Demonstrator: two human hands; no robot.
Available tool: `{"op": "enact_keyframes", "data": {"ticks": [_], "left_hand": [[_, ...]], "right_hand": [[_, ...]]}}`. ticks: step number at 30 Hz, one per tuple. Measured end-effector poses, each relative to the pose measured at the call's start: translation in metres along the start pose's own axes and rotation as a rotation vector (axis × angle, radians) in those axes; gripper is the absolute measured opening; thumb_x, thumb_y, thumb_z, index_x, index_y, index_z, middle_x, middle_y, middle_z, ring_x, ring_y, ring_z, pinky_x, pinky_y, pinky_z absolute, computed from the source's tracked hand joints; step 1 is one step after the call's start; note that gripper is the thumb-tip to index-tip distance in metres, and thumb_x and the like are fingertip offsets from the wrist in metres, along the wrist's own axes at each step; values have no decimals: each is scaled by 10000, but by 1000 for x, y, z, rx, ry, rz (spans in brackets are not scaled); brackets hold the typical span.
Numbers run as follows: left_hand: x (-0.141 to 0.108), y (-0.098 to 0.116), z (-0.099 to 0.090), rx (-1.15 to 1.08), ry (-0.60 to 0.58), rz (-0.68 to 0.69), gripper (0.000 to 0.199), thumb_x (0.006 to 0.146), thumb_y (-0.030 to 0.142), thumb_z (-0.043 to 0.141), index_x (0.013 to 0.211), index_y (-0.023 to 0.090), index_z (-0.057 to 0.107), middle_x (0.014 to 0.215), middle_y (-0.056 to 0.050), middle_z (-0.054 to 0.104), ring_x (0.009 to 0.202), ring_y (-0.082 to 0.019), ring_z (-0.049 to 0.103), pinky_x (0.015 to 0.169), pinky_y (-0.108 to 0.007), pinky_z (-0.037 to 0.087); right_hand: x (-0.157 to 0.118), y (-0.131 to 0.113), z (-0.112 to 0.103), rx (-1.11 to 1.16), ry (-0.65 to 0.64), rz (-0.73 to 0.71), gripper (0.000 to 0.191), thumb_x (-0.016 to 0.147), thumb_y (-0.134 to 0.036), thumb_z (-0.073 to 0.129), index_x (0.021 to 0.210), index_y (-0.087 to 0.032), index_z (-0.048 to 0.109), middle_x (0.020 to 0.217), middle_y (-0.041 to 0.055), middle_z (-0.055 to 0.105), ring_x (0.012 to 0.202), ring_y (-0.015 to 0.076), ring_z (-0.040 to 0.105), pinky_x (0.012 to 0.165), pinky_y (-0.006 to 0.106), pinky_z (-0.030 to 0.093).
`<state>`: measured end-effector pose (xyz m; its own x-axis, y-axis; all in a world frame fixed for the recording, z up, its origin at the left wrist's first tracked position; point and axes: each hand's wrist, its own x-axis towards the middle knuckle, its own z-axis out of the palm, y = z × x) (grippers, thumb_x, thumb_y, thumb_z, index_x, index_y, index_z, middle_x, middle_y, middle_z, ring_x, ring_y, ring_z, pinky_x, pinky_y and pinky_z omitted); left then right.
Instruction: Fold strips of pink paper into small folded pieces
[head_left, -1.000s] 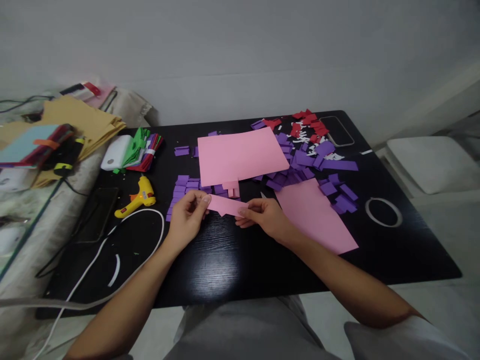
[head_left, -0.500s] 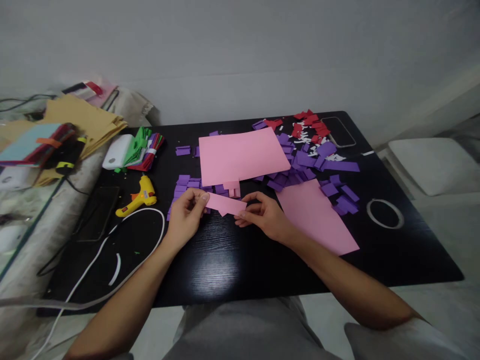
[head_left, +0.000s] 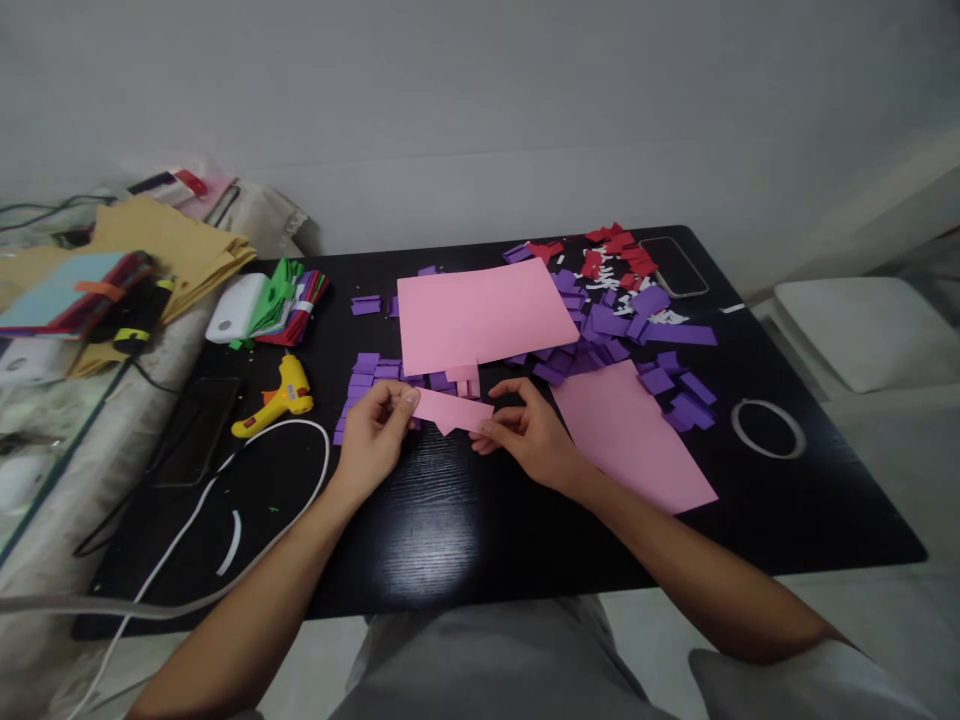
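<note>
One narrow strip of pink paper hangs between the two hands near the centre of the head view, above the black table. Its long axis runs mostly left to right, with the right end lower in the frame, and a small pointed bit sticks out below the middle of its lower edge. Neither hand is nearer: the left hand pinches the left end between thumb and curled fingers, while the right hand holds the right end's lower corner under its thumb, its index finger lifted off the paper. Just beyond the strip, a small folded pink piece sits at the near edge of a large pink sheet, with purple paper pieces to the left of it. A second pink sheet lies right of centre, partly behind the right forearm. Farther left rests a yellow glue gun, well apart from the left hand.
</note>
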<state>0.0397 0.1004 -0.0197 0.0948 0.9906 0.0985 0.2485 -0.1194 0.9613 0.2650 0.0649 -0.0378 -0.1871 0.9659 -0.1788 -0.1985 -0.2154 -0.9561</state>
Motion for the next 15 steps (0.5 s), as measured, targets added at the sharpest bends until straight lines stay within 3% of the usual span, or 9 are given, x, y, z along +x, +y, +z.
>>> {"op": "enact_keyframes", "data": {"ticks": [4,7,15], "left_hand": [[-1,-1,1,-10,-5,6,393,917,558,696,839,178,635,609,31,559,524,-99,495,510,-221,393],[-2,-2,2,-1,0,36,380,929,548,687,845,181,633,615,30,562,530,-100,497,517,-224,394],[-3,-3,1,24,-5,42,360,945,528,667,855,182,628,625,33,572,542,-103,512,534,-223,408]], "right_hand": [[2,-1,-1,-14,19,25,489,802,-446,838,1125,-210,557,774,7,773,731,202,801,749,366,683],[4,-1,-4,-9,20,81,460,777,-538,841,962,-164,648,761,44,774,720,210,799,755,373,686],[4,-5,-6,-3,21,67,443,760,-559,854,815,-154,683,751,45,772,704,190,782,758,355,676]]}}
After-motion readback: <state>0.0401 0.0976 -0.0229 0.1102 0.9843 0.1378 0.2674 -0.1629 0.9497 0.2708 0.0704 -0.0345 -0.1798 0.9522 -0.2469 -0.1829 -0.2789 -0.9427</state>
